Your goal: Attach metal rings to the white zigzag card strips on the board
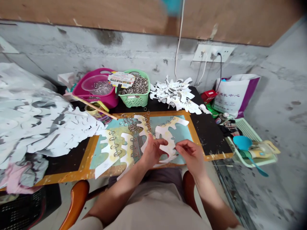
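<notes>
Purple characters on the white bag point(230, 101) read "长中心", after one that is unclear. The card point(121, 79) across the pink basket point(112, 100) and green basket point(135, 101) bears print too small to read; so does the can point(103, 118).

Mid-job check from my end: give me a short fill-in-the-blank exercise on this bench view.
1. In this view, the green basket stands to the ____ of the magenta basket.
2. The cutout at the left hand and right hand is mostly ____ with yellowish patches.
3. The white bag has a ____ side panel.

Missing words: right; white; purple.
</notes>
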The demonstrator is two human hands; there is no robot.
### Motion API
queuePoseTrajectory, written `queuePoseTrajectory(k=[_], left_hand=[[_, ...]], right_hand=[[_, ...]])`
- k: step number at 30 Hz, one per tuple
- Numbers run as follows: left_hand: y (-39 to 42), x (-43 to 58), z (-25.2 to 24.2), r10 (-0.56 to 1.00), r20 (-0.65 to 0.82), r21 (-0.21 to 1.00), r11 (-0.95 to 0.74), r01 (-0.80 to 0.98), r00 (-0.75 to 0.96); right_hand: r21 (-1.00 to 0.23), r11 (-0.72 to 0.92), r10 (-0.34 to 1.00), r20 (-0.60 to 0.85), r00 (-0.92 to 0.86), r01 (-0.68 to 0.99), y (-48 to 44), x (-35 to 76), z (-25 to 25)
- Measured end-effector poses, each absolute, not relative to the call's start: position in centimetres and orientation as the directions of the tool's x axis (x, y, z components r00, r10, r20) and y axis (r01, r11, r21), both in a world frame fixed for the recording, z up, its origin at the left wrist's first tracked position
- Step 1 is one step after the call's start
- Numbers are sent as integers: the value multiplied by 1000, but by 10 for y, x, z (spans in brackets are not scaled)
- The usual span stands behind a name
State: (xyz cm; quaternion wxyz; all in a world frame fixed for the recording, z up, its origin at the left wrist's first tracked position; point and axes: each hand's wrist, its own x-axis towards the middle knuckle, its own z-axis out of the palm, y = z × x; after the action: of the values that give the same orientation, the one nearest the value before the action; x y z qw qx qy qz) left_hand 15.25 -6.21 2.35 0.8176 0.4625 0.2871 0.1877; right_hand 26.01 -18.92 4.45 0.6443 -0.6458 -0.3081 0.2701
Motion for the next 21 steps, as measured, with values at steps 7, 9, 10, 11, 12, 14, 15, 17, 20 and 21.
queuePoseTrajectory(k=[7,9,10,11,12,14,15,17,20,21], left_hand=[[-73,141,40,518,-311,898,434,68,797],[-75,139,43,526,-336,901,422,103,782],[-75,138,44,541,-329,911,397,110,774],[-75,138,45,556,-314,924,365,114,770],[-74,138,46,567,-298,936,333,116,768],[-74,138,47,577,-269,954,270,131,771],[-73,138,47,579,-257,961,240,140,774],[-72,137,47,586,-201,978,161,130,785],[-72,135,47,573,-130,991,108,83,809],[-73,134,47,559,-136,989,124,80,818]], right_hand=[[-880,27,750,331,573,474,-192,258,54],[-802,43,753,418,508,596,-194,262,58],[-777,53,762,438,477,628,-194,264,61],[-761,67,778,445,444,645,-194,266,63],[-750,82,796,446,409,657,-194,268,64],[-717,110,821,456,343,689,-193,271,66],[-695,123,826,467,316,708,-192,272,66],[-655,144,828,490,272,742,-190,274,66],[-637,158,845,483,230,754,-189,275,67],[-639,158,855,470,219,753,-189,275,67]])
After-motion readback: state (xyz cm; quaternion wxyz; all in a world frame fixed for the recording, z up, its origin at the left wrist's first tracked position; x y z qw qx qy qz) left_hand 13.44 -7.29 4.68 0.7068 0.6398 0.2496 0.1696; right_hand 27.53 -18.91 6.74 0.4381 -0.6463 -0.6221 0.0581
